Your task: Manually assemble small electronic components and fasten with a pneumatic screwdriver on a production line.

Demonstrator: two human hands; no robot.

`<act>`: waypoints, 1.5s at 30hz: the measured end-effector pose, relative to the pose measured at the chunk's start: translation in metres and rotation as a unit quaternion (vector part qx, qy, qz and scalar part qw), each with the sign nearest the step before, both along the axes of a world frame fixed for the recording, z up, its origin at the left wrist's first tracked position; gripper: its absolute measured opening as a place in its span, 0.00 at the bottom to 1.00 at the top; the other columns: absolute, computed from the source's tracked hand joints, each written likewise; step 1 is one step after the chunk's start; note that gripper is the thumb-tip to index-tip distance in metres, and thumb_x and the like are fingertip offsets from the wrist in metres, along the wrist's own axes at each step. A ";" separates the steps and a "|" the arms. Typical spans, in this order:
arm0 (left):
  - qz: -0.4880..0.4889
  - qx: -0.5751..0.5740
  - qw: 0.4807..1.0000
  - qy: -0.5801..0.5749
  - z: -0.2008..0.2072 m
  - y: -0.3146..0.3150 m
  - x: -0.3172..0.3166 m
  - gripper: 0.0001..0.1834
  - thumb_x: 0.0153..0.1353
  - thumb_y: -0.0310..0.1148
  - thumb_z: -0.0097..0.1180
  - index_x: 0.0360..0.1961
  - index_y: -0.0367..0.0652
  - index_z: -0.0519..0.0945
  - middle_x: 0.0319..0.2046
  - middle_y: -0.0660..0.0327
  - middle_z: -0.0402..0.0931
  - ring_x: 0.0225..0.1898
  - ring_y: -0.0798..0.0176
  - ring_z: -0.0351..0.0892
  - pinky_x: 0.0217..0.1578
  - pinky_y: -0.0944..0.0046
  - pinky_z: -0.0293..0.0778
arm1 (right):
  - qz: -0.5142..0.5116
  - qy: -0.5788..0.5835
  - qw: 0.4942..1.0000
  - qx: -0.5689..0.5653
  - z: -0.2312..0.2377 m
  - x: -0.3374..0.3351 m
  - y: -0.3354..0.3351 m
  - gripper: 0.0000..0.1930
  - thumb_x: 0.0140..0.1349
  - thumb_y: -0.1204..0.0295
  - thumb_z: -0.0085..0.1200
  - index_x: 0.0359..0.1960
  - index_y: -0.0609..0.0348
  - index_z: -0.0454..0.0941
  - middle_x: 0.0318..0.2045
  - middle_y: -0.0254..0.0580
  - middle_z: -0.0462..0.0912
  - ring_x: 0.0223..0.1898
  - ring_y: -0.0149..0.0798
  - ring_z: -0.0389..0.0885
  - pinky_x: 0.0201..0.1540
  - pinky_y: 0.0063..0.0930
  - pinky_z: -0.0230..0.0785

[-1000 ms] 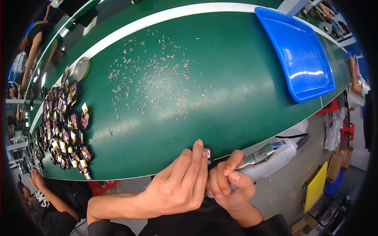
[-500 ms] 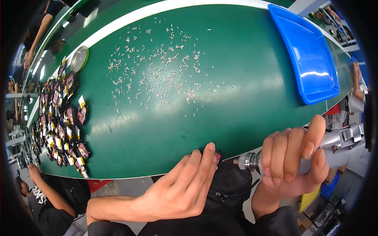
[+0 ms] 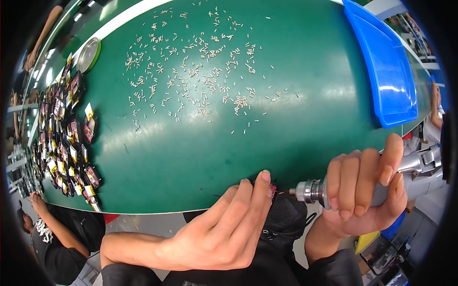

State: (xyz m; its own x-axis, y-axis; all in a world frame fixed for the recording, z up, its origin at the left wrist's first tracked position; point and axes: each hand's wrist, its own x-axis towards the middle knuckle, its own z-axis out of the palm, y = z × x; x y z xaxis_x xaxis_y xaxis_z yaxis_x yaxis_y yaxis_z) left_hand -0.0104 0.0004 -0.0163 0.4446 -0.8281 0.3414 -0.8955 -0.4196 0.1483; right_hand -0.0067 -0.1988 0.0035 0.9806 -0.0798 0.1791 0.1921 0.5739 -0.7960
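Observation:
At the near edge of the green table (image 3: 191, 157), my left hand (image 3: 222, 231) is closed on a small black part with a reddish face (image 3: 273, 189). The fingers cover most of that part. My right hand (image 3: 362, 190) wraps round a grey and silver power screwdriver (image 3: 312, 190), lying level and pointing left. Its thin bit is at the part's right side; whether it touches cannot be seen. Many small metal screws (image 3: 205, 81) lie scattered over the far middle of the table.
A pile of small black units (image 3: 71, 143) with yellow-white tabs lies along the left side. Behind it stands a round shallow tin (image 3: 89, 55). A blue tray (image 3: 386, 71) rests at the far right. Another person (image 3: 57, 238) sits at the lower left.
The screwdriver's bit is closer to the small part in my left hand. The whole view has shifted slightly, so the screws and tray appear higher and farther right.

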 end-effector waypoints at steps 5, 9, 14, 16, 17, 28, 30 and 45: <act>0.001 -0.012 1.000 -0.010 -0.003 -0.001 0.000 0.11 0.44 0.20 0.59 0.31 0.25 0.82 0.40 0.42 0.80 0.35 0.57 0.78 0.33 0.67 0.80 | 0.002 -0.002 1.000 0.004 0.000 0.001 0.001 0.07 0.66 0.68 0.43 0.32 0.54 0.61 0.08 0.30 0.64 0.07 0.25 0.63 0.16 0.20 0.61; -0.001 -0.009 1.000 -0.003 -0.001 0.000 0.000 0.11 0.45 0.20 0.59 0.32 0.25 0.82 0.40 0.42 0.79 0.35 0.57 0.77 0.32 0.67 0.80 | 0.012 -0.006 1.000 -0.015 0.002 0.002 0.002 0.08 0.66 0.68 0.43 0.32 0.54 0.60 0.08 0.30 0.64 0.07 0.26 0.63 0.17 0.21 0.62; -0.004 -0.010 1.000 0.000 0.000 0.001 0.000 0.13 0.44 0.21 0.58 0.32 0.24 0.81 0.40 0.41 0.79 0.36 0.56 0.77 0.34 0.66 0.79 | 0.023 -0.001 0.999 -0.030 0.004 0.002 -0.001 0.08 0.65 0.68 0.43 0.32 0.55 0.60 0.09 0.31 0.65 0.08 0.27 0.64 0.17 0.23 0.64; -0.004 -0.013 1.000 -0.001 -0.001 0.001 0.000 0.13 0.44 0.22 0.57 0.32 0.24 0.81 0.40 0.41 0.79 0.36 0.56 0.77 0.34 0.66 0.79 | 0.031 0.000 0.999 -0.033 0.004 0.003 -0.002 0.07 0.65 0.68 0.43 0.32 0.55 0.60 0.09 0.31 0.65 0.08 0.28 0.64 0.17 0.23 0.64; -0.004 -0.016 1.000 -0.002 -0.001 0.001 0.000 0.14 0.43 0.22 0.57 0.32 0.24 0.81 0.40 0.41 0.79 0.36 0.56 0.77 0.34 0.66 0.79 | 0.037 -0.001 0.999 -0.035 0.004 0.004 -0.002 0.07 0.65 0.68 0.43 0.32 0.55 0.60 0.09 0.31 0.65 0.08 0.28 0.65 0.18 0.23 0.64; -0.004 -0.030 1.000 0.001 -0.001 0.001 0.000 0.14 0.43 0.23 0.57 0.32 0.23 0.80 0.41 0.40 0.78 0.36 0.55 0.77 0.35 0.65 0.79 | 0.051 -0.003 0.994 -0.095 0.015 0.004 0.014 0.12 0.62 0.69 0.52 0.28 0.59 0.62 0.10 0.33 0.68 0.08 0.29 0.63 0.14 0.24 0.59; -0.009 -0.034 0.999 -0.005 -0.001 0.002 0.003 0.15 0.43 0.23 0.57 0.33 0.23 0.80 0.41 0.40 0.78 0.36 0.55 0.77 0.35 0.64 0.78 | 0.050 0.005 0.993 -0.104 0.017 0.004 0.021 0.12 0.62 0.69 0.53 0.27 0.58 0.62 0.10 0.33 0.67 0.08 0.29 0.63 0.13 0.23 0.58; -0.004 -0.070 0.998 -0.004 -0.004 0.011 -0.006 0.16 0.51 0.31 0.51 0.37 0.27 0.77 0.46 0.42 0.76 0.47 0.53 0.77 0.51 0.60 0.72 | 0.201 -0.105 0.973 0.048 0.005 0.019 0.008 0.11 0.53 0.79 0.56 0.23 0.60 0.63 0.10 0.37 0.69 0.07 0.32 0.64 0.09 0.24 0.58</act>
